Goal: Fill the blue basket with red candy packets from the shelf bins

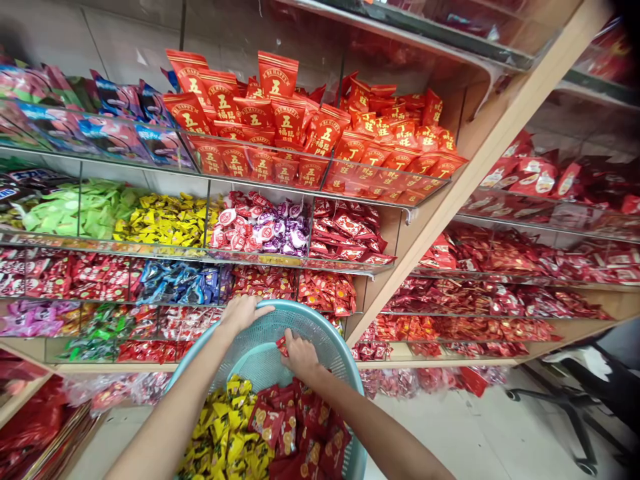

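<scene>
A teal plastic basket [353,363] with perforated walls fills the lower middle of the view. Yellow-wrapped candies [225,427] lie on its left side, and dark red candy packets with orange pictures [295,423] on its right. At the far rim, my left hand [243,313] grips the basket, its thumb lying along the edge and the other fingers partly hidden. Inside the basket, above the red packets, my right hand [300,357] is closed on a small red candy packet [281,345], of which only a bit shows by the fingertips.
Glass-fronted shelves hold large red packets [255,120], green candies [85,210], yellow candies [167,220] and blue ones [183,281]. A wooden upright [470,153] divides them from more red-filled shelves [540,250]. A black chair base [565,400] stands on the tiled floor at right.
</scene>
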Action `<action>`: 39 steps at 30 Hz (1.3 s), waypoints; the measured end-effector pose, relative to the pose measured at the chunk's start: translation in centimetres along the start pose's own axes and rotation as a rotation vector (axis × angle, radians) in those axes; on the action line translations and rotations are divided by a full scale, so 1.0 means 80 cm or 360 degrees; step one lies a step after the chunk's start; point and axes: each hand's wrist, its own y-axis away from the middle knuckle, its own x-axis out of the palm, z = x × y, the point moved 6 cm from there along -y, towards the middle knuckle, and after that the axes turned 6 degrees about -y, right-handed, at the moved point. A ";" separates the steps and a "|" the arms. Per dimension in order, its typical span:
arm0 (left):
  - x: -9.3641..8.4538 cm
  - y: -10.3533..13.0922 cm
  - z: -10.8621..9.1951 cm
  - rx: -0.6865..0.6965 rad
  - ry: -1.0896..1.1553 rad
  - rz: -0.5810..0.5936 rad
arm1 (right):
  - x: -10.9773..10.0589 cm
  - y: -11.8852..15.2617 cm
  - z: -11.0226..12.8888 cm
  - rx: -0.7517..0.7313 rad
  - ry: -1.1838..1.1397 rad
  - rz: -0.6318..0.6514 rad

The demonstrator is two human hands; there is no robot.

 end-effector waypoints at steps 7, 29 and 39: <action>0.002 0.000 0.001 0.0010 -0.0009 -0.0015 | 0.003 0.000 -0.007 -0.0038 0.0070 0.0071; 0.005 -0.002 0.001 0.0020 -0.0039 -0.0017 | -0.022 -0.002 0.017 0.0112 -0.0075 0.0032; 0.007 -0.002 0.005 0.0001 -0.0034 -0.0024 | 0.016 -0.010 0.040 -0.0012 0.0026 0.0006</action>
